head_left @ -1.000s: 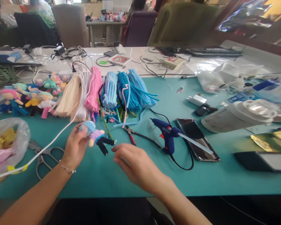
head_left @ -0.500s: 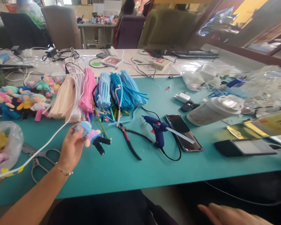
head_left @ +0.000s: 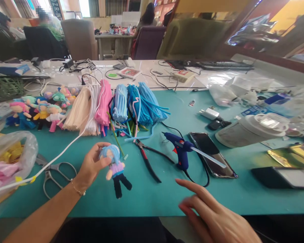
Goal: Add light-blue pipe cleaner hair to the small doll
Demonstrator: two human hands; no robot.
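Observation:
My left hand is closed around the head of a small doll with light blue hair, a lilac top and black legs, held above the green mat. The thumb lies across the hair, and the doll's legs point down toward me. My right hand hovers over the mat's front edge, fingers loosely apart and holding nothing. Beyond it lies a dark blue glue gun with a glue stick poking from its back. Between the hands rest red-and-black pliers. Scissors lie left of my left wrist.
Bundles of pipe cleaners and a group of finished dolls line the back left. A white cable crosses in front of them. At right are a phone, a white cup and plastic bags. People sit at the far desks.
My right hand has risen from below the table's edge to over the mat. The doll has turned more upright, legs downward. The view has shifted, so everything sits further right and lower.

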